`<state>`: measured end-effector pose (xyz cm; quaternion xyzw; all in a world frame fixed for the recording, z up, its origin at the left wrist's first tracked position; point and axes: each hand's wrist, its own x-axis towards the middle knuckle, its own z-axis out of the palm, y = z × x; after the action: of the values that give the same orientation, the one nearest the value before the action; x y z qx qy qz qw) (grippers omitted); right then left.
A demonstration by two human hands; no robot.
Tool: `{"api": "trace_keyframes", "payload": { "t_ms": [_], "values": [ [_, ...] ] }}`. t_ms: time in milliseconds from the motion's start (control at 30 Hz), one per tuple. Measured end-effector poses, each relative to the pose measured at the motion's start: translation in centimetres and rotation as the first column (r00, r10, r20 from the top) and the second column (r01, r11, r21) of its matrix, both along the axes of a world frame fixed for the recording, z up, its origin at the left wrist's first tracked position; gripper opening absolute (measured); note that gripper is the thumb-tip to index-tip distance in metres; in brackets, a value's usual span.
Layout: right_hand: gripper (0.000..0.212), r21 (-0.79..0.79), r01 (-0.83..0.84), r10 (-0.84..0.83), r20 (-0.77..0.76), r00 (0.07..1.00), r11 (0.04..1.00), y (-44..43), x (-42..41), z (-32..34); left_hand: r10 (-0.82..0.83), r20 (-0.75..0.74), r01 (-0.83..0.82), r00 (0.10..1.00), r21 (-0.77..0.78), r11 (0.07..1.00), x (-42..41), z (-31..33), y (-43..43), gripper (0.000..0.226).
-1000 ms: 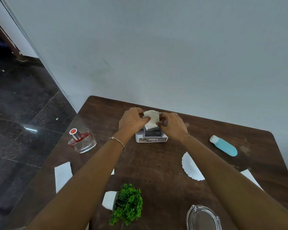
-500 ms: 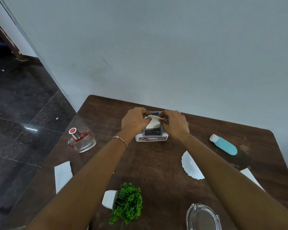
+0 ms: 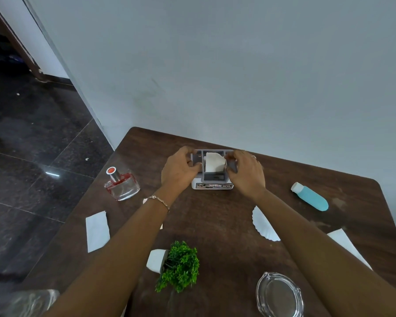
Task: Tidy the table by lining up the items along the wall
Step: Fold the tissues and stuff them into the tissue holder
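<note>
Dark wooden table (image 3: 215, 216) filling the lower centre of the frame, far edge against the pale wall (image 3: 238, 65). Grey organiser box (image 3: 214, 177) on a white base, upper centre of the tabletop, near the wall; white paper (image 3: 214, 163) standing in its middle compartment, the small front compartment looking dark, contents not discernible. Left hand (image 3: 180, 171) clasping the box's left side, fingers curled over the top edge. Right hand (image 3: 247, 172) clasping the box's right side, fingertips at the paper's edge. Clear glass dish (image 3: 279, 294), lower right. Small green plant (image 3: 181, 266) in a white pot (image 3: 156, 260), tipped on its side, lower centre. Perfume bottle (image 3: 121, 186), clear glass with red trim, upright at centre left. Blue bottle (image 3: 311, 199) with white cap, lying flat at right. White paper slip (image 3: 97, 231) at left, scalloped white paper (image 3: 261, 223) beside the right forearm, another white sheet (image 3: 343, 243) at the right edge.
</note>
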<state>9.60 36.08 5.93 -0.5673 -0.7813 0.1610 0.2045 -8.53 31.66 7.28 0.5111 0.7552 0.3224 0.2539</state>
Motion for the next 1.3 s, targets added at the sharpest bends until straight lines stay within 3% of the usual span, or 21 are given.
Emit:
{"api": "trace_keyframes", "payload": {
  "t_ms": [233, 367, 433, 533, 600, 700, 900, 1300],
  "values": [
    [0.023, 0.003, -0.025, 0.025, -0.137, 0.990, 1.000, -5.0, -1.5, -0.8, 0.282, 0.249, -0.286, 0.927, -0.021, 0.958, -4.0, -2.1, -6.7, 0.033],
    [0.014, -0.130, -0.158, 0.137, -0.161, 0.977, 0.979, -7.2, -4.1, -1.9, 0.423, 0.199, -0.397, 0.884, -0.158, 0.904, -6.4, -3.4, -10.7, 0.035],
    [0.010, -0.258, -0.266, 0.229, -0.162, 0.960, 0.929, -7.6, -5.6, -2.8, 0.431, 0.172, -0.390, 0.886, -0.227, 0.892, -7.2, -4.1, -11.9, 0.043],
    [0.022, -0.484, -0.375, 0.303, -0.221, 0.927, 0.791, -8.2, -8.1, -4.4, 0.398, 0.261, -0.293, 0.880, -0.362, 0.885, -7.9, -5.8, -12.6, 0.058],
    [0.030, -0.604, -0.394, 0.250, -0.312, 0.917, 0.693, -8.8, -9.5, -5.4, 0.385, 0.346, -0.232, 0.856, -0.409, 0.883, -8.1, -7.6, -12.5, 0.073],
    [0.035, -0.703, -0.391, 0.153, -0.379, 0.913, 0.593, -9.5, -10.9, -6.5, 0.415, 0.372, -0.272, 0.830, -0.379, 0.885, -8.4, -10.1, -11.9, 0.072],
    [0.037, -0.738, -0.334, 0.052, -0.377, 0.925, 0.586, -9.2, -11.5, -7.9, 0.444, 0.446, -0.293, 0.777, -0.368, 0.882, -8.0, -9.7, -11.0, 0.049],
    [0.033, -0.731, -0.333, -0.062, -0.455, 0.888, 0.596, -9.5, -11.2, -6.9, 0.422, 0.566, -0.193, 0.709, -0.419, 0.887, -6.7, -8.4, -9.8, 0.033]
  ]
}}
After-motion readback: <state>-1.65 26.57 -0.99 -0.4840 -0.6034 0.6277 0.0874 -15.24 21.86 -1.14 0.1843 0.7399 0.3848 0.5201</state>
